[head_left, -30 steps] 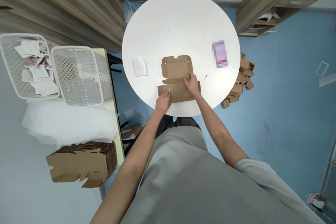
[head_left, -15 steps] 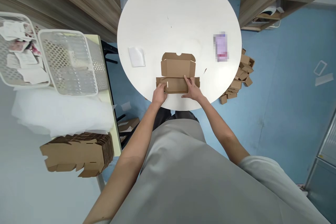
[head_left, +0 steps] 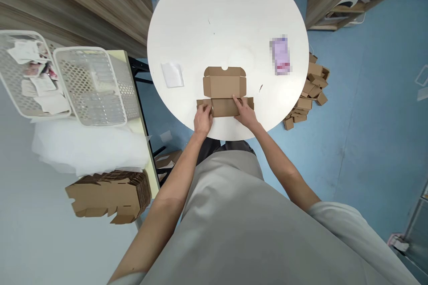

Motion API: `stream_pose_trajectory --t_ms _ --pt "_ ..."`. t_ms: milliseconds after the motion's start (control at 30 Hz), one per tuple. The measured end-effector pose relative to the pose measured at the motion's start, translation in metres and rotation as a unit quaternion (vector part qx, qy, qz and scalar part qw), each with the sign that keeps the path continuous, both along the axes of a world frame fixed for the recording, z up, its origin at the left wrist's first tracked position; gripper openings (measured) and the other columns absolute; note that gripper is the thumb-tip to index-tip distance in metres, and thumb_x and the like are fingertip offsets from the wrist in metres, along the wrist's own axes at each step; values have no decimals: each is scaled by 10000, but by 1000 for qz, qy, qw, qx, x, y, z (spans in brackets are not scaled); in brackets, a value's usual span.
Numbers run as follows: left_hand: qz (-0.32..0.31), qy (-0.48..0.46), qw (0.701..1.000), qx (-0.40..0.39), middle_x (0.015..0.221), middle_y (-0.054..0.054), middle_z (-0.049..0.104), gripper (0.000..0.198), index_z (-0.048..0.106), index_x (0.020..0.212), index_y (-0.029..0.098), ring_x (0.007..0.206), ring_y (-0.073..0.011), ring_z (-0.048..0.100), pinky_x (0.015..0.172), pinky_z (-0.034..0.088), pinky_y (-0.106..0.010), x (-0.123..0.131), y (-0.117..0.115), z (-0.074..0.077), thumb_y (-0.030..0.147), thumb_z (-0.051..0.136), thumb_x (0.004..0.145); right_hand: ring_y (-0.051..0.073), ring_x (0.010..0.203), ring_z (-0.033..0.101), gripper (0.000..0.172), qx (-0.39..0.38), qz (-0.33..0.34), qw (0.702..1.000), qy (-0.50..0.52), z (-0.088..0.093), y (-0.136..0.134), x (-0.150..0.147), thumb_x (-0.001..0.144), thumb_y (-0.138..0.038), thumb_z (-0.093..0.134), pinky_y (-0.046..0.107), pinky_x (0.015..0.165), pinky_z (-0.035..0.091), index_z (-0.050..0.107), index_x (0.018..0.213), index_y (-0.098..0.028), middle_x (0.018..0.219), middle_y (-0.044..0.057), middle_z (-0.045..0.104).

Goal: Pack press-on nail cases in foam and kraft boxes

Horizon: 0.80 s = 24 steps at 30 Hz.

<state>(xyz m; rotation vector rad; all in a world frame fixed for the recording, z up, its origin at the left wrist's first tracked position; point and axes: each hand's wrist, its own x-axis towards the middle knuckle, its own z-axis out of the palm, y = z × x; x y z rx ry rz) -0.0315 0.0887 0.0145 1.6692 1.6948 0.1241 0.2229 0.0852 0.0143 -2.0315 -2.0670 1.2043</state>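
Both forearms (head_left: 170, 193) reach forward over the round white desk (head_left: 230, 13), the left hand (head_left: 203, 120), fingers bent, gripping the left end of an open, flapped brown cardboard box (head_left: 225, 86) near the desk's close edge, while the right hand (head_left: 246, 115) grasps the base's right side between parted thumb and fingers.

1. A cardboard box (head_left: 224, 107) lies part-folded on the round white worktop (head_left: 234, 13), its lid (head_left: 224, 87) open on the far side.
2. The left hand (head_left: 203, 121) touches the box's left end, and the right hand (head_left: 246, 115) touches it near the right end.
3. A white packet (head_left: 172, 75) lies to the left, a blurred purple thing (head_left: 281, 55) to the right.
4. Small boxes (head_left: 313, 81) lie heaped past the right edge.
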Motion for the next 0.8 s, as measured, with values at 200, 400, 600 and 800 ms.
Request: stream_pose_trajectory --t_ms 200,400,600,800 --pt "15 -27 999 16 1870 -85 283 581 619 1597 283 1730 -380 279 1354 396 -601 -10 -6 2 212 615 1020 430 1440 620 1016 9 -8 1000 -1 -2 0 -3 912 -219 712 512 936 689 261 1818 -309 1779 187 377" --pt "-6 -62 998 24 1738 -159 505 689 460 1734 235 1579 -328 539 1291 492 -501 -5 -1 6 251 534 1049 447 1484 588 1039 -2 -6 1000 -1 2 4 -4 904 -212 729 524 973 675 248 1818 -317 1793 189 362" --pt "146 -75 985 -55 1500 -177 710 586 525 1635 198 1164 -264 771 1030 626 -397 5 7 -3 331 608 1071 455 1497 575 1034 -14 15 1000 -12 3 7 -3 931 -209 704 522 957 677 198 1828 -300 1817 201 315" --pt "138 -47 988 -59 1344 -127 774 360 675 1337 213 1031 -260 781 1017 608 -427 21 8 1 343 705 1003 456 1448 612 1001 -16 31 999 -19 5 9 -1 968 -235 695 522 943 678 193 1832 -294 1828 203 307"
